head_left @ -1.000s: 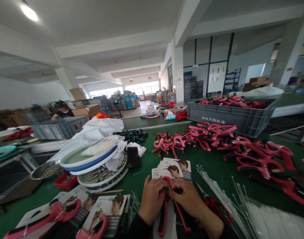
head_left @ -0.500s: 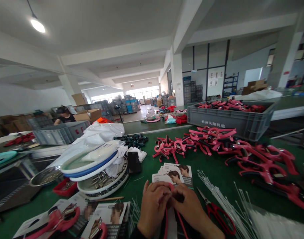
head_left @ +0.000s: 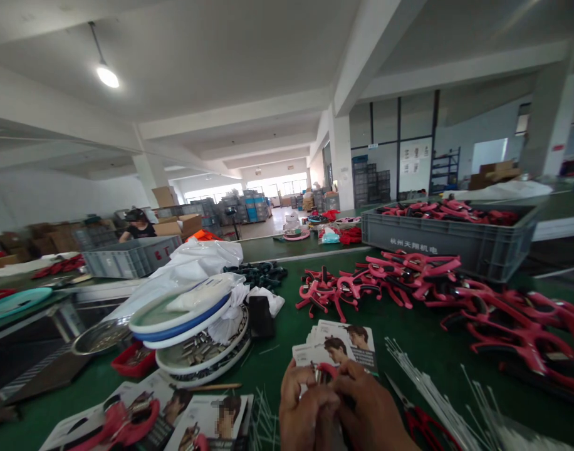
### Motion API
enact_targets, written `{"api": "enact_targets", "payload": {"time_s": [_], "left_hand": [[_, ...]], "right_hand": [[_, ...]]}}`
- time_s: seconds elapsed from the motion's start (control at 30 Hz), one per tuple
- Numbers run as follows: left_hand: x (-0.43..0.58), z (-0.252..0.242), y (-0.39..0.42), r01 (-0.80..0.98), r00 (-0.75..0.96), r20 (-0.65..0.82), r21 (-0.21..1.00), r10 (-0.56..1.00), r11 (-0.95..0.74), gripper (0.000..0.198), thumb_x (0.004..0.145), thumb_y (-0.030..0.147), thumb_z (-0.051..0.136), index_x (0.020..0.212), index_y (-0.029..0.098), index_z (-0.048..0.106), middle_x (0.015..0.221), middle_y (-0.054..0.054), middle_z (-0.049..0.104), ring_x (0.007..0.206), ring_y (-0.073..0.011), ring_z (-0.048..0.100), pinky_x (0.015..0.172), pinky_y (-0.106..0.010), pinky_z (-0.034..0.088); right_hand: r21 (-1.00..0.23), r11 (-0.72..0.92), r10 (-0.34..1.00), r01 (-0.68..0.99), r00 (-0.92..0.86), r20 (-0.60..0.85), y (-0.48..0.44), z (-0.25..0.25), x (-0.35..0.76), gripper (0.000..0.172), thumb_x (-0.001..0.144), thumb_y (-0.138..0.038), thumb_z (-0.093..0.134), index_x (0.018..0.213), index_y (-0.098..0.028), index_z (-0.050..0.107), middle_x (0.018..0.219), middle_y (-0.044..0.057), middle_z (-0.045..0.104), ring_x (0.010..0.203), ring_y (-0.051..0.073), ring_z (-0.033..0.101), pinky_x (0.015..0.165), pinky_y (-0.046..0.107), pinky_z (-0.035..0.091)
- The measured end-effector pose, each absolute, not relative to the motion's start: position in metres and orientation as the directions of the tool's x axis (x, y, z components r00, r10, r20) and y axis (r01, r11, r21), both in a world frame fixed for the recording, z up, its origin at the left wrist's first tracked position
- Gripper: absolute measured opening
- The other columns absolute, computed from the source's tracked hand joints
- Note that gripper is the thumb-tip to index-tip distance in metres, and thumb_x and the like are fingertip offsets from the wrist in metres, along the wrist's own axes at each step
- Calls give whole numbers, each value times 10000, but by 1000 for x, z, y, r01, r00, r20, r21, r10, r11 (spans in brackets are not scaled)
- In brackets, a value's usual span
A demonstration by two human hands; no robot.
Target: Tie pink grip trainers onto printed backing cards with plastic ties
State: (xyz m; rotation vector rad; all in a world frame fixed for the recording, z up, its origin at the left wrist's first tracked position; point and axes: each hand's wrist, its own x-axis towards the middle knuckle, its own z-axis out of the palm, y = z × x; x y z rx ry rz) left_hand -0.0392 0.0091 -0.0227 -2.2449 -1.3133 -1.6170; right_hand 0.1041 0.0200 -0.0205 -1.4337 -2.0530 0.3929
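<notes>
Head view: we see our left hand (head_left: pixel 302 407) and right hand (head_left: pixel 369 401) bunched narrowly on a pink, curved plastic hand grip (head_left: pixel 329 369), toward the green tabletop's (head_left: pixel 291 322) near edge. Its legs, visible half a second ago, are now hidden; fingerwork seems unfinished.
</notes>
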Motion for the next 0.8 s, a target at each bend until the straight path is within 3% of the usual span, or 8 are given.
{"api": "enact_targets", "payload": {"time_s": [0.07,0.17,0.23,0.3,0.43,0.63,0.8], "left_hand": [[-43,-13,6,671,79,746,451,661,-589,197,840,266,453,800,245,644,813,-40,573,838,-185,559,979,-427,369],[-48,-7,7,714,115,481,569,869,-409,271,801,272,502,1041,224,618,1016,-86,616,973,-227,544,885,-374,430],[-49,-10,11,735,137,286,613,949,-290,258,787,267,509,1007,237,641,1019,-68,635,963,-228,553,857,-347,430],[-48,-15,14,730,130,192,645,973,-224,215,797,271,490,918,249,666,984,-46,645,935,-215,562,842,-321,422],[-43,-23,18,689,75,177,703,981,-179,179,789,269,506,846,245,673,977,-30,632,943,-200,554,848,-295,403],[-43,-27,19,656,43,208,732,977,-184,188,786,311,532,892,258,678,1062,-32,601,995,-195,539,886,-299,391],[-53,-25,27,634,213,202,716,956,-292,242,735,432,598,840,238,696,989,-41,646,955,-204,564,860,-298,417]], "right_hand": [[-546,388,913,743,-231,335,20,-21,107,223,838,-289,457,787,-231,666,1021,67,591,905,194,585,775,306,448],[-559,474,865,680,-239,442,22,-26,110,229,867,-256,427,820,-224,649,940,61,600,869,171,583,767,283,448],[-552,535,825,639,-255,505,23,-30,111,216,873,-243,429,824,-218,638,907,57,604,867,165,578,772,276,444],[-519,577,793,631,-282,539,21,-31,112,211,871,-228,433,793,-207,628,887,59,609,868,170,571,769,279,439],[-428,609,778,668,-396,488,10,-25,110,218,860,-179,412,811,-195,624,862,57,617,843,177,561,748,287,429],[-360,550,832,754,-456,316,-2,-7,106,200,830,-150,440,771,-187,627,861,49,608,851,184,544,740,296,408],[-428,495,866,756,-386,320,-6,-11,108,204,850,-228,460,743,-204,632,914,51,563,854,181,546,735,310,417]]}}
